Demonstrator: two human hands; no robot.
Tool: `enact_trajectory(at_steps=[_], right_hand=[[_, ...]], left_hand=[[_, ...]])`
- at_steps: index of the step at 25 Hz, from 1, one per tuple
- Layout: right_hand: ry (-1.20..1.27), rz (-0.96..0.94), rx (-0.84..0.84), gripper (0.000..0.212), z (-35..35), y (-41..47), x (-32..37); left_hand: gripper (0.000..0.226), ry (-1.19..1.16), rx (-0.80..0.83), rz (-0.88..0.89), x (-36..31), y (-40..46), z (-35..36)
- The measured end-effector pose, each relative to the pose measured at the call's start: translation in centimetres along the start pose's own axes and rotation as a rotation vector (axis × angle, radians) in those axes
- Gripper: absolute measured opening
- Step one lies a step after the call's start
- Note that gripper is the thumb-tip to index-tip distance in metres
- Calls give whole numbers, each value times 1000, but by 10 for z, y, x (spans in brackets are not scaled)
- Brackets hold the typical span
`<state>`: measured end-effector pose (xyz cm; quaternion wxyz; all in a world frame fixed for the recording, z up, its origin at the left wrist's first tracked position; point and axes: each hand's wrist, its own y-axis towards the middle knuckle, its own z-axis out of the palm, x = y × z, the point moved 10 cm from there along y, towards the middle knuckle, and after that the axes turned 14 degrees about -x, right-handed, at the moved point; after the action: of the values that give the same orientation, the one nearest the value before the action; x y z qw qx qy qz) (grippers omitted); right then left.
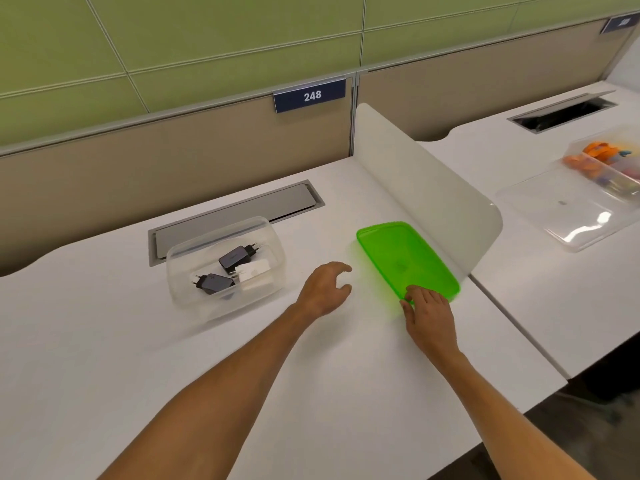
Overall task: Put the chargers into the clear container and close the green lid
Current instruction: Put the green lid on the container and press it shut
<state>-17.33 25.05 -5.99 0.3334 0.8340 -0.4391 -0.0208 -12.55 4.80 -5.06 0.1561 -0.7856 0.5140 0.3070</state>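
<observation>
A clear container (180,292) stands open on the white desk, left of centre. Inside lie two black chargers (232,257) (214,283) and a white charger (254,271). The green lid (398,251) lies flat on the desk to the right, beside a white divider. My right hand (427,308) grips the lid's near corner, thumb on top. My left hand (325,289) hovers between container and lid, fingers apart and curled, holding nothing.
A white divider panel (426,181) rises just right of the lid. A grey cable hatch (239,213) sits behind the container. On the neighbouring desk, a clear tray (568,216) and a bin of orange items (602,161) stand at the far right.
</observation>
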Motion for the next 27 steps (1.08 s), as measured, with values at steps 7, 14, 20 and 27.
enact_trajectory(at_steps=[7, 14, 20, 27], right_hand=[[438, 399, -334, 22, -58, 69, 11], [650, 542, -463, 18, -107, 135, 66], [1097, 673, -282, 30, -74, 187, 126], [1115, 756, -76, 26, 19, 203, 178]], left_hand=[[41, -275, -178, -71, -7, 13, -60], [58, -454, -335, -229, 33, 29, -125], [49, -732, -457, -271, 81, 31, -193], [32, -821, -675, -509, 159, -1, -247]])
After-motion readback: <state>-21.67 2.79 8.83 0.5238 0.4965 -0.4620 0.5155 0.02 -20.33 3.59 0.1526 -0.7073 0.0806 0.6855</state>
